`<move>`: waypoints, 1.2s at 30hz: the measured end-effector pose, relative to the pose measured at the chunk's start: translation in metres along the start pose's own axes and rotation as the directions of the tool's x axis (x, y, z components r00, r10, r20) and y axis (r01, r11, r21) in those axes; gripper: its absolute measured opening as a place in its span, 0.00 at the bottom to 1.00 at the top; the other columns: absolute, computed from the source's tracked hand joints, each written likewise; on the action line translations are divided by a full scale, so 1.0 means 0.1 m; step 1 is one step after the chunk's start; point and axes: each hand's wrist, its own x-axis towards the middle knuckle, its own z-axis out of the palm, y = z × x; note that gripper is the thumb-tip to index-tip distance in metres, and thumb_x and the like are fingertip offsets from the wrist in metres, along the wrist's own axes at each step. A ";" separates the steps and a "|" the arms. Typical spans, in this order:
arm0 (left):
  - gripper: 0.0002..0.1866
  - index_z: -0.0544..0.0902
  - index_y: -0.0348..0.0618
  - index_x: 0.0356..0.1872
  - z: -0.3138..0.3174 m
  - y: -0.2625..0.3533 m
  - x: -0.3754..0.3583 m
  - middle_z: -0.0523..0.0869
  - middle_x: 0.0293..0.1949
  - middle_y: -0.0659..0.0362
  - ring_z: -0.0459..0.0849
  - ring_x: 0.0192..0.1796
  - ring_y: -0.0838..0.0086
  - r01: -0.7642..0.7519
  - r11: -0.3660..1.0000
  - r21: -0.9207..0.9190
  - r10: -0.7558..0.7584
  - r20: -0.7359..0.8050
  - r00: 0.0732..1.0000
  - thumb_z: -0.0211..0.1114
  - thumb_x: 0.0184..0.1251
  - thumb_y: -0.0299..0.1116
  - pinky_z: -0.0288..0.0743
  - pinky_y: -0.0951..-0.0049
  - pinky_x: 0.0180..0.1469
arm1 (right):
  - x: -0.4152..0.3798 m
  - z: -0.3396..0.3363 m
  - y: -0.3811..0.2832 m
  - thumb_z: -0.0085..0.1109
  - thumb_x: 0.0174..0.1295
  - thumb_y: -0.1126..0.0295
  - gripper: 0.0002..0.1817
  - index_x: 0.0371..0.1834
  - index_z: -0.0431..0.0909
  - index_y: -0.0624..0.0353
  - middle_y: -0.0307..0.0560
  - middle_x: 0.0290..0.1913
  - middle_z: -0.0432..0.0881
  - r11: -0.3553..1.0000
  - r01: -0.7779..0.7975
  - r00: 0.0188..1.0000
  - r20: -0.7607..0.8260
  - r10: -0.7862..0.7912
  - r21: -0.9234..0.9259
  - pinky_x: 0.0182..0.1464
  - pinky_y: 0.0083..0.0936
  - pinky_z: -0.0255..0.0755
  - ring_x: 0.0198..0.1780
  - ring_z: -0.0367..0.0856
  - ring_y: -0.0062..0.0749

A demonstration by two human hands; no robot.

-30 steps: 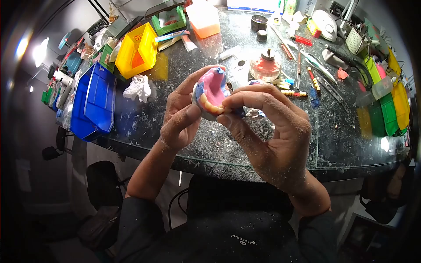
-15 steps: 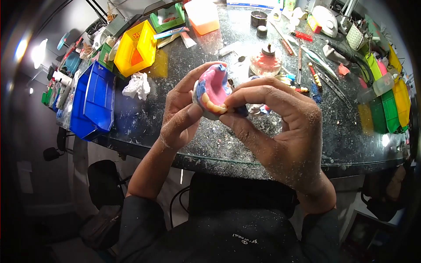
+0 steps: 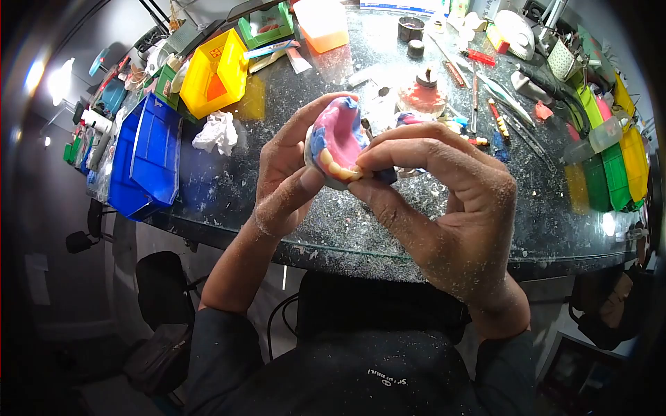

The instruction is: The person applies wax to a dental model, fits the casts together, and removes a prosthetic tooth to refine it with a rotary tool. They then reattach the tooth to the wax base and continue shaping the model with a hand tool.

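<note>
My left hand (image 3: 281, 182) is closed round a dental model (image 3: 338, 135), holding it tilted above the bench. Pink wax covers its inner side, blue material shows along the edges, and a row of cream denture teeth (image 3: 337, 168) runs along the near rim. The left thumb presses against the pale base. My right hand (image 3: 461, 201) pinches with thumb and index finger at the right end of the tooth row, on a tooth mostly hidden by the fingertips. White dust coats the right hand. Behind it, several blue and pink pieces are partly hidden.
A spirit burner (image 3: 422, 93) stands behind my hands. On the left are a blue bin (image 3: 146, 159), a yellow bin (image 3: 215, 73) and crumpled tissue (image 3: 216, 133). Hand tools, a strip of teeth (image 3: 498, 119) and tweezers (image 3: 531, 142) lie right. Dust covers the dark bench (image 3: 333, 256).
Both hands stay nearly in place on the dental model. The right hand has shifted very slightly to the right, its pinch at the tooth row unchanged.
</note>
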 end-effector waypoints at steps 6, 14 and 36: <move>0.44 0.61 0.30 0.68 -0.02 -0.02 0.00 0.71 0.63 0.46 0.72 0.65 0.65 -0.002 1.000 -0.022 0.002 0.016 1.000 0.67 0.56 0.48 0.63 0.62 0.68 | -0.02 0.02 0.00 0.70 0.48 0.81 0.10 0.35 0.83 0.62 0.45 0.38 0.84 1.000 -0.007 1.000 0.003 0.007 0.015 0.42 0.22 0.75 0.40 0.82 0.25; 0.43 0.58 0.30 0.68 0.00 -0.05 -0.02 0.71 0.62 0.45 0.72 0.65 0.63 0.049 0.982 -0.183 -0.048 0.014 0.999 0.65 0.58 0.46 0.62 0.61 0.69 | -0.05 0.01 0.08 0.75 0.47 0.73 0.26 0.50 0.77 0.64 0.45 0.47 0.82 0.999 -0.028 1.000 0.013 0.028 0.025 0.52 0.23 0.69 0.50 0.78 0.25; 0.40 0.56 0.31 0.68 0.02 -0.09 -0.01 0.73 0.59 0.47 0.74 0.63 0.65 0.133 0.951 -0.280 -0.128 0.036 0.991 0.62 0.63 0.46 0.64 0.62 0.68 | -0.02 -0.02 0.24 0.68 0.56 0.71 0.13 0.45 0.82 0.56 0.44 0.43 0.83 0.965 -0.164 0.986 0.070 0.153 0.204 0.48 0.26 0.73 0.44 0.81 0.29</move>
